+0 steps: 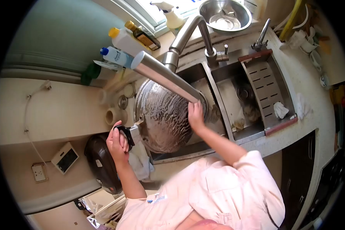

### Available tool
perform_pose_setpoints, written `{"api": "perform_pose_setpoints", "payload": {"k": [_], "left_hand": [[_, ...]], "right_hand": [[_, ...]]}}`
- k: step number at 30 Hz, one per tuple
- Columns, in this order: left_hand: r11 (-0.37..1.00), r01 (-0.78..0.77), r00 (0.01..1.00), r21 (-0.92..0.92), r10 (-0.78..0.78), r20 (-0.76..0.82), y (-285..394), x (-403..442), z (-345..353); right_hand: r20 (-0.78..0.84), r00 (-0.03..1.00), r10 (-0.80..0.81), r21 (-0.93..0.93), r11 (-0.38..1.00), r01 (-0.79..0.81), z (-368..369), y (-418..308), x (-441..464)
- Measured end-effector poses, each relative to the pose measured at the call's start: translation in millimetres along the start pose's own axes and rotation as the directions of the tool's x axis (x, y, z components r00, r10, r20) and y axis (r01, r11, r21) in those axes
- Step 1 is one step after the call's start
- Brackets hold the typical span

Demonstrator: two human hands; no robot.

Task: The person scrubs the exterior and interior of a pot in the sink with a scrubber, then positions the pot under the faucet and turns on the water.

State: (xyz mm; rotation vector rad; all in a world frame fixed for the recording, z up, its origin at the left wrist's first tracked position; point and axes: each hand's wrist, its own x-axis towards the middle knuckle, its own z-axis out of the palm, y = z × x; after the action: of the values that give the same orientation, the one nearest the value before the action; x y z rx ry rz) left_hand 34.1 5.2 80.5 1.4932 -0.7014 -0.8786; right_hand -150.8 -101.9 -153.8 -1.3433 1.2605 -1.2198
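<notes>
My left hand (119, 142) is closed around the black handle (127, 137) of a large metal pan (163, 115). The pan is tilted over the left sink basin, with streaks of whitish suds across the surface facing me. My right hand (196, 117) is at the pan's right part, fingers together; whatever they hold, if anything, is hidden. A long brushed-metal bar (166, 78) crosses over the pan, its lower end at my right fingertips. Right behind the bar is the curved faucet (188, 30).
The right basin (235, 92) has wet scraps near its drain, beside a slotted tray (266, 84) with a crumpled white wad (280, 110). Several bottles, including a blue-capped one (117, 56), line the back left. A steel bowl (225, 15) stands behind the faucet. A dark appliance (101, 163) is at left.
</notes>
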Motion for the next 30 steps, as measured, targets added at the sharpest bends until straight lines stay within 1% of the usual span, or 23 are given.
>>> {"api": "perform_pose_setpoints", "payload": {"k": [1,2,3,5,6,7,8,9,11,12,13,15,17,18,20,21,22,23,25,26,29,30], "left_hand": [[1.000,-0.003,1.000,0.002,0.003,-0.009,-1,4,1],[1.000,-0.009,1.000,0.010,0.009,-0.011,-1,4,1],[1.000,-0.004,1.000,0.019,0.005,-0.018,-1,3,1],[1.000,0.002,0.999,0.029,-0.001,-0.034,1,2,6],[1.000,0.010,0.999,0.009,-0.010,-0.035,3,0,9],[1.000,0.012,0.999,-0.001,-0.012,-0.038,2,1,9],[1.000,0.012,0.999,-0.010,-0.012,-0.043,-1,1,7],[1.000,0.009,0.999,-0.020,-0.009,-0.043,-2,1,5],[1.000,0.004,0.999,-0.010,-0.004,-0.047,-1,3,7],[1.000,0.008,0.999,-0.008,-0.009,-0.045,0,2,8],[1.000,0.023,0.999,-0.003,-0.023,-0.048,0,-3,8],[1.000,-0.003,0.999,0.023,0.004,-0.039,3,-12,22],[1.000,-0.023,0.999,0.018,0.023,-0.039,3,-21,32],[1.000,-0.017,0.998,0.022,0.018,-0.059,3,-24,35],[1.000,-0.011,0.997,0.018,0.012,-0.071,5,-30,42],[1.000,-0.010,0.997,0.017,0.011,-0.072,6,-31,47],[1.000,-0.008,0.997,0.016,0.009,-0.079,8,-33,52],[1.000,-0.015,0.998,0.019,0.016,-0.066,8,-36,56],[0.999,-0.023,0.999,0.031,0.024,-0.036,10,-39,60],[0.999,-0.013,1.000,0.032,0.014,-0.026,10,-39,61],[1.000,-0.014,1.000,0.021,0.014,-0.019,8,-41,61],[0.998,-0.030,1.000,0.049,0.030,-0.007,8,-44,62]], "right_hand": [[-0.044,0.996,-0.078,-0.083,0.994,0.074,-2,-26,-19],[0.001,0.971,-0.240,-0.072,0.968,0.239,-8,-50,-35],[0.120,0.932,-0.341,-0.082,0.932,0.352,-15,-74,-45],[0.276,0.843,-0.461,-0.074,0.864,0.497,-26,-99,-29],[0.194,0.919,-0.344,-0.006,0.936,0.352,-20,-82,-15],[0.119,0.969,-0.215,0.079,0.975,0.206,-7,-50,1],[0.103,0.993,-0.060,0.088,0.995,0.051,-5,-31,5],[0.085,0.992,0.096,0.105,0.989,-0.105,-3,-11,10],[-0.037,0.994,-0.107,-0.109,0.989,0.103,-3,-35,-26],[0.028,0.975,-0.220,-0.090,0.971,0.222,-8,-54,-43],[0.177,0.926,-0.333,-0.132,0.925,0.357,-18,-76,-51],[0.344,0.799,-0.492,-0.072,0.835,0.545,-27,-117,-26],[0.224,0.840,-0.494,0.008,0.863,0.506,-14,-114,21],[0.199,0.923,-0.330,0.036,0.943,0.330,0,-95,49],[0.270,0.942,-0.198,0.059,0.980,0.189,9,-83,78],[0.355,0.903,-0.243,0.055,0.969,0.239,5,-99,87],[0.318,0.905,-0.281,0.267,0.943,0.198,-3,-140,76],[0.261,0.858,-0.443,0.215,0.893,0.396,-2,-156,68],[0.352,0.719,-0.599,0.078,0.784,0.616,-3,-168,51],[0.372,0.653,-0.659,0.092,0.727,0.681,-4,-175,40],[0.449,0.647,-0.617,0.185,0.772,0.608,-6,-158,71],[0.363,0.754,-0.547,0.104,0.828,0.551,-6,-166,80]]}}
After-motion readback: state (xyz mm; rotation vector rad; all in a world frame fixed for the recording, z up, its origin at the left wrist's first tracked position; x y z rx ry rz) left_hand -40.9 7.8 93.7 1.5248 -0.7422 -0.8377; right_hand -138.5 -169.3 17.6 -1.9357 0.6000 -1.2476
